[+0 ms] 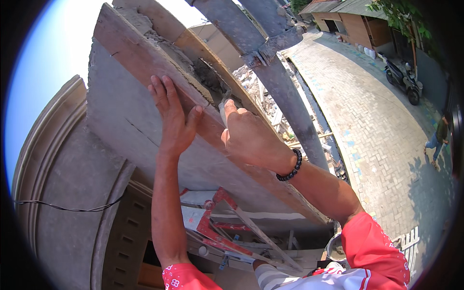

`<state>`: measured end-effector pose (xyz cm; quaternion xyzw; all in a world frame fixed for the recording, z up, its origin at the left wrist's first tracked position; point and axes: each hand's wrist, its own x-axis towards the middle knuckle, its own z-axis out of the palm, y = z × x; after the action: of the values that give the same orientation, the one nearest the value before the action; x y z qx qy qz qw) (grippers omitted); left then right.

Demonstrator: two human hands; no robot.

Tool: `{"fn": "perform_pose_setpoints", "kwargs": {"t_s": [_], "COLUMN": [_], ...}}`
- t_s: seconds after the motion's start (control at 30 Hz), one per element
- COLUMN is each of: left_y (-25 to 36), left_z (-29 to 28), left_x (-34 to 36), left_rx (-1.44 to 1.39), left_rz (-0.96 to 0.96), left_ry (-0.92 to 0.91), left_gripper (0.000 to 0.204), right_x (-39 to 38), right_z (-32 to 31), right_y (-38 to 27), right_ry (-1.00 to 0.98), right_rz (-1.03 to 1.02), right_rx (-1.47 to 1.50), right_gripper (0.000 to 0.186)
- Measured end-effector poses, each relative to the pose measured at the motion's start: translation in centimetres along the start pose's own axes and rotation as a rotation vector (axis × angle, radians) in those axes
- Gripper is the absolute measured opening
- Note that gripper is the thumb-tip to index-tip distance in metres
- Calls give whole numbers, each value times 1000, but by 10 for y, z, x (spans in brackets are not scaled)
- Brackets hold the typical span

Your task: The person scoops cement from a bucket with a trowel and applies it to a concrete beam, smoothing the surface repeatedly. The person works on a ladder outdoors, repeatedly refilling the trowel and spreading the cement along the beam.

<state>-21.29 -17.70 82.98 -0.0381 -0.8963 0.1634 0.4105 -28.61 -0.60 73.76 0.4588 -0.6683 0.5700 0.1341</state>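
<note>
My left hand (171, 116) lies with fingers stretched out against the near wooden board (130, 60), which runs along the top of a grey plastered wall (113, 87). The right hand (251, 137), with a black beaded bracelet at its wrist, grips a mortar-smeared trowel (224, 112) by the handle. Its blade is mostly hidden in the trough between the near board and a far board (193, 46). Rough grey mortar (186, 63) fills part of that gap, and a darker hollow shows just beyond the trowel.
Grey metal posts (297, 106) stand close to the right of the boards. Below me are a red-and-white ladder (220, 227) and a bucket (336, 247). Far down lies a paved lane (357, 96) with a parked motorbike (403, 79) and a walking person (439, 137). A black cable (77, 209) hangs left.
</note>
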Motion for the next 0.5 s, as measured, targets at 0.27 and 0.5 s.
{"fn": "perform_pose_setpoints", "kwargs": {"t_s": [0.27, 0.5], "left_y": [1, 2], "left_z": [-1, 5], "left_x": [1, 2], "left_rx": [-32, 2], "left_rz": [3, 19], "left_ry": [-18, -20], "left_gripper": [93, 94], "right_x": [13, 15], "right_z": [-33, -23], "right_y": [-14, -28], "right_ry": [-340, -454], "right_rz": [-187, -323], "right_rx": [-182, -179], "right_gripper": [58, 49]}}
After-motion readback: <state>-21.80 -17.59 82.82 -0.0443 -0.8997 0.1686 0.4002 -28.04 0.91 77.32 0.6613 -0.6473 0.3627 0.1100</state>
